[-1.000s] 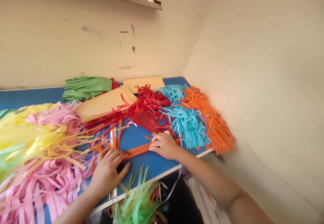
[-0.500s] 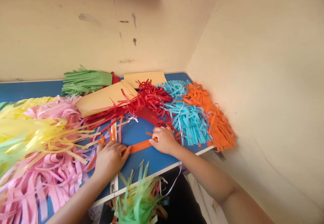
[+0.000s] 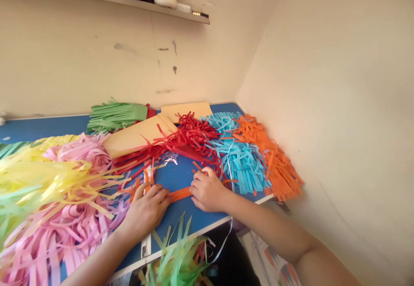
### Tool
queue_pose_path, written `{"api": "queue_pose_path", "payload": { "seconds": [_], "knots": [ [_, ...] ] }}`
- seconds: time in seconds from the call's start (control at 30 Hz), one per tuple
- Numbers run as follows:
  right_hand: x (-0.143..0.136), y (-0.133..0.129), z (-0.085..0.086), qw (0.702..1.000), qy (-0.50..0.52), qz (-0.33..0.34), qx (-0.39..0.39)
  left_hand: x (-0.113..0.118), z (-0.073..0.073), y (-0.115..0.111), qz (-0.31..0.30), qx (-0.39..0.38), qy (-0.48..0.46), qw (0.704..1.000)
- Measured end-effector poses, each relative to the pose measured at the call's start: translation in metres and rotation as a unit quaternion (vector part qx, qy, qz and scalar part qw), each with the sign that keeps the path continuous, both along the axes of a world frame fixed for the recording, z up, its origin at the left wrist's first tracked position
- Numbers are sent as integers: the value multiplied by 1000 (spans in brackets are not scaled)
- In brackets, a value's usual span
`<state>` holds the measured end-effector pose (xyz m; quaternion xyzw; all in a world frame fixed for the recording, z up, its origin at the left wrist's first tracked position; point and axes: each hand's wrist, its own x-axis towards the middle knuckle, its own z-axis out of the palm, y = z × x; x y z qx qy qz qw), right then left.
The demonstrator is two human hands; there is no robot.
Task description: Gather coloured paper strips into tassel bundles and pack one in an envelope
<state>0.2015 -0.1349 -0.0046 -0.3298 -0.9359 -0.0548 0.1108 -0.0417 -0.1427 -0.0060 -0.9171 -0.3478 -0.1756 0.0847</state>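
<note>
Between my hands a folded orange paper strip with fringed ends lies along the blue table. My left hand rests over its left end, fingers bent down on it, with orange fringe showing beyond the fingertips. On the right end my right hand is closed, thumb and fingers around the paper. Just beyond are red fringed paper and light-blue fringed paper. A thin white string runs past my right wrist, over the table edge, toward a green and yellow tassel bunch at my lap.
Pink and yellow fringed paper heap up at the left. Green fringe and tan paper sheets lie at the back. Orange fringe hangs off the right corner. A wall shelf juts out above.
The view has tilted up, showing more of the shelf. My right hand has turned more over the orange strip, its fingers wrapping its end; my left hand has flattened slightly on it.
</note>
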Motion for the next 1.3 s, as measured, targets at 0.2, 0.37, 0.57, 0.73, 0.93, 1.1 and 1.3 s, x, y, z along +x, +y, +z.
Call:
{"api": "queue_pose_path", "payload": {
  "seconds": [0.2, 0.37, 0.57, 0.73, 0.93, 1.1, 1.3],
  "knots": [
    [2, 18, -7, 996, 71, -29, -56, 11, 4, 1, 23, 16, -15, 999],
    [-14, 9, 6, 997, 58, -54, -12, 10, -1, 4, 22, 53, -31, 998],
    [-11, -3, -18, 998, 43, -39, 39, -7, -15, -10, 30, 35, -29, 999],
    [27, 2, -34, 989, 135, -51, -19, -30, -29, -12, 28, -34, -82, 996],
    [36, 6, -29, 965, 207, -86, -138, -29, -26, -10, 84, -137, -144, 976],
    [37, 6, -18, 957, 198, -89, -192, -23, -17, -13, 113, -138, -150, 973],
    [30, 7, -11, 940, 201, -152, -231, -19, -18, -13, 136, -136, -136, 972]
  ]
}}
